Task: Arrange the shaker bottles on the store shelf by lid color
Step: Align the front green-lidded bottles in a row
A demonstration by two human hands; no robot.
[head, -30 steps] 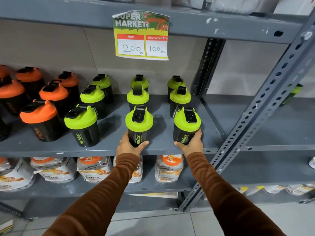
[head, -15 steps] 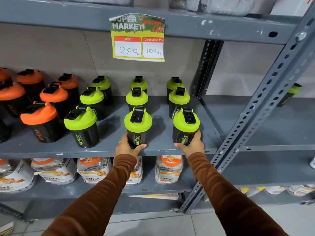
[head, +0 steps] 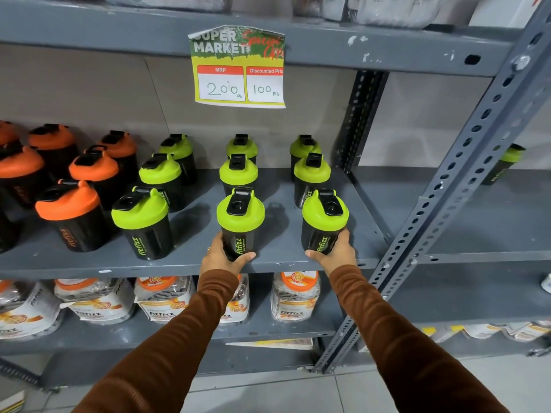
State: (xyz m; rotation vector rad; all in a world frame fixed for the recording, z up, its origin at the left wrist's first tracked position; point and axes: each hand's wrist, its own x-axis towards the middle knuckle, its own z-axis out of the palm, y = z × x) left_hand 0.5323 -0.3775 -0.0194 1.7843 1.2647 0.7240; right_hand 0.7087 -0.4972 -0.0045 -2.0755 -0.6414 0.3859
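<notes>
grey metal store shelf with a chipped painted deck, beige wall panel behind, pale floor tiles below. perforated grey upright slants across the right side, a second darker upright at the back right corner of the bay. price sign hangs from the shelf above, reads mrp 200, discounted 100. green-lid shaker bottles stand upright in three columns of three; orange-lid shaker bottles grouped at left, touching or just beside each other. left hand wraps the base of the front middle green-lid bottle, thumb curled across its front, fingers behind it and hidden. right hand grips the front right green-lid bottle low down, thumb across the front, fingers pressed together on its right side. both bottles sit near the front lip of the deck, well apart from each other. bare deck shows between the columns and right of the held bottle up to the side rail. one lone green-lid bottle stands in the next bay behind the upright. lower shelf holds fitfizz jars with orange lids. brown sleeves on both arms.
</notes>
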